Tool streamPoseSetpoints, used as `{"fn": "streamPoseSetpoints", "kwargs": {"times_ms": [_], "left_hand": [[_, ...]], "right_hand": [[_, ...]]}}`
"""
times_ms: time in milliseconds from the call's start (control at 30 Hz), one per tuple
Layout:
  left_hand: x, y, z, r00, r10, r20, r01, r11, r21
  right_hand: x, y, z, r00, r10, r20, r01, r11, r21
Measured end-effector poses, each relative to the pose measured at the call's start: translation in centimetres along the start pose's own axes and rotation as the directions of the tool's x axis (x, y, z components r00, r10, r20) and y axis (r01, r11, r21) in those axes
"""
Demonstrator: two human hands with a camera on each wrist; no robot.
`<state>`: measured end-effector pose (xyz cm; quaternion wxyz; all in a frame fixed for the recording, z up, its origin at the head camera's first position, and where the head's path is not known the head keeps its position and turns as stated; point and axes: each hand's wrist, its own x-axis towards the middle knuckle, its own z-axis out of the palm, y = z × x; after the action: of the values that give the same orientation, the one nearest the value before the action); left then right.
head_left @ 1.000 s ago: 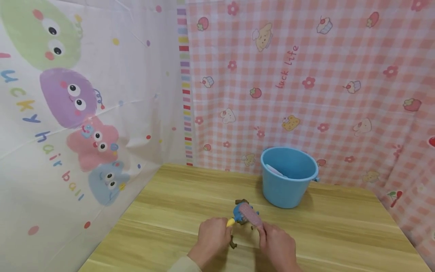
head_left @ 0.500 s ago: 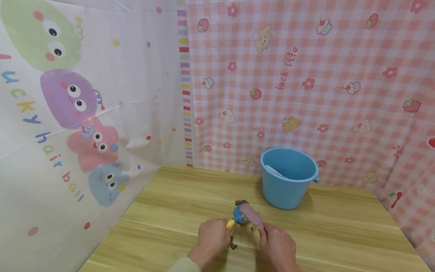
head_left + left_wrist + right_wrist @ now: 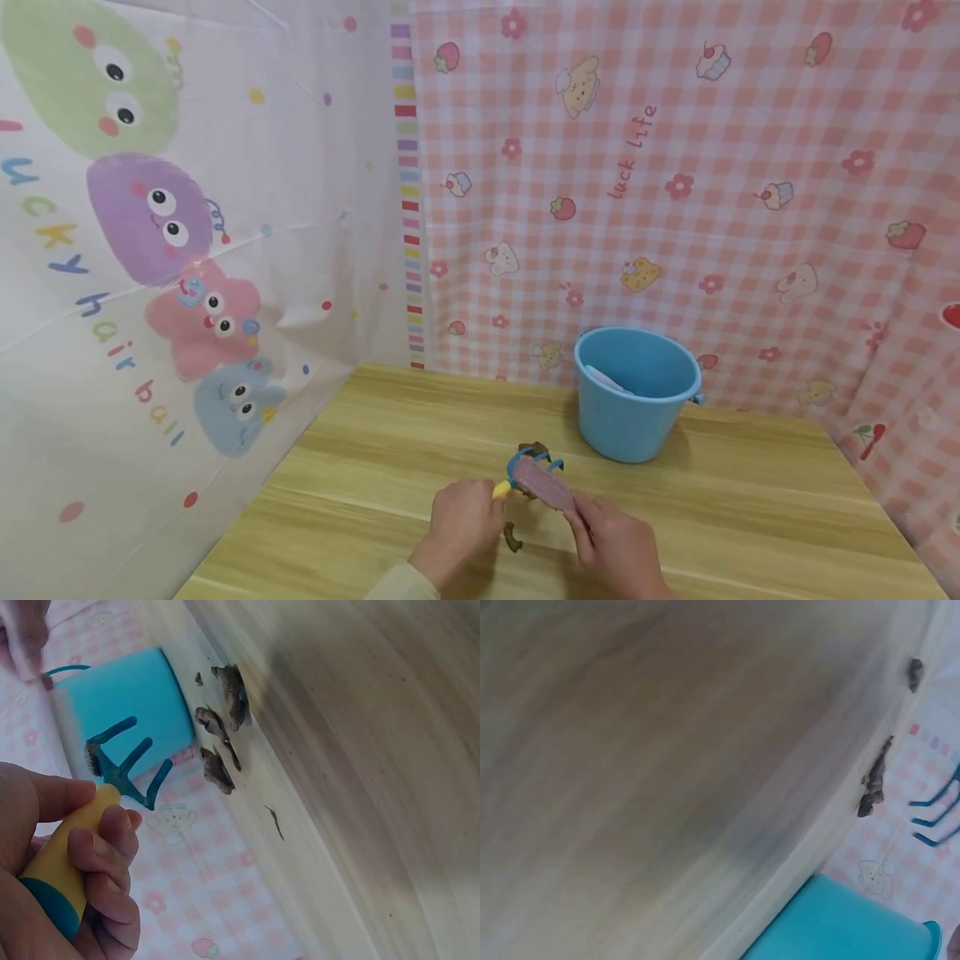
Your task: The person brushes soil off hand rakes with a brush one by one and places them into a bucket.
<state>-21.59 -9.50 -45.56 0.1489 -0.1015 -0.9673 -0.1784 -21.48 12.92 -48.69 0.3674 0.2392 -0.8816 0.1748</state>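
Note:
My left hand (image 3: 467, 521) grips a small hand rake by its yellow handle (image 3: 71, 859). The rake's blue curved tines (image 3: 135, 757) are held above the table. In my right hand (image 3: 618, 537) is the handle end of a pink brush (image 3: 546, 485), its dotted back facing up. Dark bristles touch or nearly touch the rake's head in the left wrist view, where the brush itself is blurred. Below the tools lie several brown clumps (image 3: 231, 697), like mud or clay. One curved brown piece (image 3: 512, 537) lies nearer me, between the hands.
A blue bucket (image 3: 630, 433) stands at the back right of the wooden table (image 3: 360, 467), with a pale long object (image 3: 606, 379) leaning inside. A pink checked cloth (image 3: 525, 192) hangs behind the table, and a white printed cloth (image 3: 300, 208) hangs on the left.
The rake has turned, so its tines now show spread beside the brush. The brush has shifted slightly left and down across the rake's head. Both hands keep their hold.

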Motion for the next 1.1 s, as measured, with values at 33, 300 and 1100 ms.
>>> {"fn": "streamPoseSetpoints", "kwargs": {"times_ms": [33, 300, 1100], "left_hand": [[0.0, 0.0, 0.0, 1.000, 0.002, -0.001, -0.002, 1.000, 0.000], [0.1, 0.0, 0.3, 1.000, 0.015, 0.001, -0.015, 0.999, 0.050], [-0.2, -0.3, 0.2, 0.999, -0.015, 0.032, 0.013, 0.998, 0.062]], "right_hand": [[-0.1, 0.0, 0.1, 1.000, -0.001, 0.003, 0.001, 1.000, -0.008], [0.4, -0.9, 0.1, 0.963, 0.228, 0.144, -0.232, 0.973, 0.008], [0.4, -0.8, -0.2, 0.979, 0.204, -0.029, -0.204, 0.979, 0.004]]}}
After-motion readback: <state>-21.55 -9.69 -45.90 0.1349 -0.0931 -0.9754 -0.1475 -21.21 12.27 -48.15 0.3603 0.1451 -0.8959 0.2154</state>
